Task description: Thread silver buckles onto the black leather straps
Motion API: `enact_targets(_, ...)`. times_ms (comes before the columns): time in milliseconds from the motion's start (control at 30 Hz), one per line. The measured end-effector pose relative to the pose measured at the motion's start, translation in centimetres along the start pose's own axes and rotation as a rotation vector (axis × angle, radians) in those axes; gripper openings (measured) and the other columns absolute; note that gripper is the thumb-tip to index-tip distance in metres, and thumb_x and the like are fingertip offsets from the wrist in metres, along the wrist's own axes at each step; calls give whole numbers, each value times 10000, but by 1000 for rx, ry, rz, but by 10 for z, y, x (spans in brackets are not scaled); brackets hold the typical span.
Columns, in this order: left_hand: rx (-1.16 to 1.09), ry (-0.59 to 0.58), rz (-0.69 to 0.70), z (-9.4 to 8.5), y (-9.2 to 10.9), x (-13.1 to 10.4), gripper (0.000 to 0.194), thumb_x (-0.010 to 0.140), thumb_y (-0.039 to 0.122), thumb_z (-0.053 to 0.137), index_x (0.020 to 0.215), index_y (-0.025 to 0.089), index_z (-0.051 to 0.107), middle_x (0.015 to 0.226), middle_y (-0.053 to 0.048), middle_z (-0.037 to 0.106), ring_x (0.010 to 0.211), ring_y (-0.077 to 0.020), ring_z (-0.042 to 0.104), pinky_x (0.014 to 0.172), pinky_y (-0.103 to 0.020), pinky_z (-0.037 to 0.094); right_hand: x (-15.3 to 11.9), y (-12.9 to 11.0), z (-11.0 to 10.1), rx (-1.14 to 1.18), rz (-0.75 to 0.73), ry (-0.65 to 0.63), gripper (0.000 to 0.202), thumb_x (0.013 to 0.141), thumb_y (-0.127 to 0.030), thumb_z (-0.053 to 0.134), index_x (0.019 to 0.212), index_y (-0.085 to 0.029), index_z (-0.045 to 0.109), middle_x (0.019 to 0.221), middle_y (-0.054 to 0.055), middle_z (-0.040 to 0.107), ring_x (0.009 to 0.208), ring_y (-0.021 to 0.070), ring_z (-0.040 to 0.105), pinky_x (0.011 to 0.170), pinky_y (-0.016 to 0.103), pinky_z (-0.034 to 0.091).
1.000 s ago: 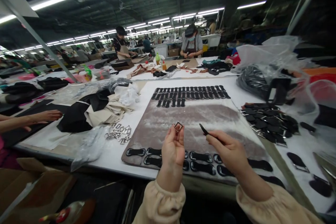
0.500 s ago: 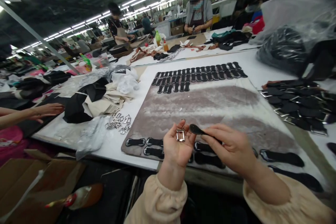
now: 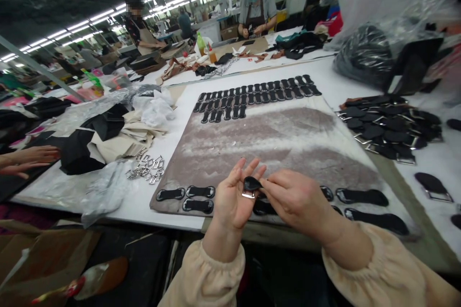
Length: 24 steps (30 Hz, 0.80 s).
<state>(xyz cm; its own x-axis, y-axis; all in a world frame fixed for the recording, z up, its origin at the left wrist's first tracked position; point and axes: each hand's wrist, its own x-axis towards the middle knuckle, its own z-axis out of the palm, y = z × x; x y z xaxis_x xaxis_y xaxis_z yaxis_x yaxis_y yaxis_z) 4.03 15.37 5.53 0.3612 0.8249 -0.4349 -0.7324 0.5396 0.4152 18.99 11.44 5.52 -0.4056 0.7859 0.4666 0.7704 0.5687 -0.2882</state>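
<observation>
My left hand [image 3: 232,199] is palm up, fingers partly spread, holding a square metal ring [image 3: 248,195] at the base of its fingers. Between the thumb and fingers of my right hand [image 3: 297,201] is pinched a black leather tab [image 3: 252,183]. The tab's rounded end lies over the ring and hides part of it. Below my hands, more black tabs [image 3: 200,192] lie in the front rows on a grey-brown board [image 3: 216,153]. Their ends look shiny and wet.
Loose metal rings [image 3: 146,165] are heaped left of the board. Small black tabs [image 3: 252,93] line its far side. At the right lies a pile of tabs with rings [image 3: 392,124]. A co-worker's hand [image 3: 30,158] is at far left. A bottle [image 3: 97,278] stands below the table edge.
My right hand has moved left, bringing the black tab from beside the metal ring to over it. The view has shifted to the right.
</observation>
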Motion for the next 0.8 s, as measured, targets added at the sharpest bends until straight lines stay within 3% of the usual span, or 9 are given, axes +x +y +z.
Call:
enact_targets(133,-76,52,-5,-1,-3,2,194,874,202,453,1031,120,530,1146,-182,654,1096,-307,626,881,-428,528,-1,-4,-3,-97,-40,-84,251,931,-109,401,863,-140,641,778,70,559,728,226,486,657,350,373)
enact_targets(233,-79,74,51,-1,-3,3,186,882,254,470,1002,125,530,1106,-183,667,1080,-318,632,890,-453,516,-2,-7,-6,-133,-53,-128,229,916,-92,414,901,-127,640,800,71,550,741,237,477,659,361,364)
enact_targets(367,17,119,150,2,-4,1,265,910,356,462,1060,145,517,1068,-168,690,1046,-310,648,909,-474,486,-3,-9,-8,-127,-32,-141,188,905,-94,452,904,-129,637,795,61,539,744,235,473,663,362,360)
enact_targets(467,171,105,193,7,-9,-2,426,908,479,450,1196,166,481,1031,-160,712,1057,-313,640,929,-491,451,-2,-9,-8,-128,-47,-152,201,911,-96,444,887,-127,641,773,58,530,726,234,461,651,367,352)
enact_targets(667,329,118,277,10,-13,-6,624,898,580,397,1355,155,392,1059,-168,715,1224,-285,530,1064,-507,291,-3,-8,1,-133,-90,-59,268,940,-113,404,873,-102,664,736,71,528,705,241,452,627,382,346)
enact_targets(800,181,72,172,7,-1,-6,536,933,442,406,1369,133,363,1171,-183,669,1238,-273,523,1092,-512,257,-6,-10,15,36,8,76,266,948,-119,414,913,-86,675,736,76,547,702,227,476,642,370,383)
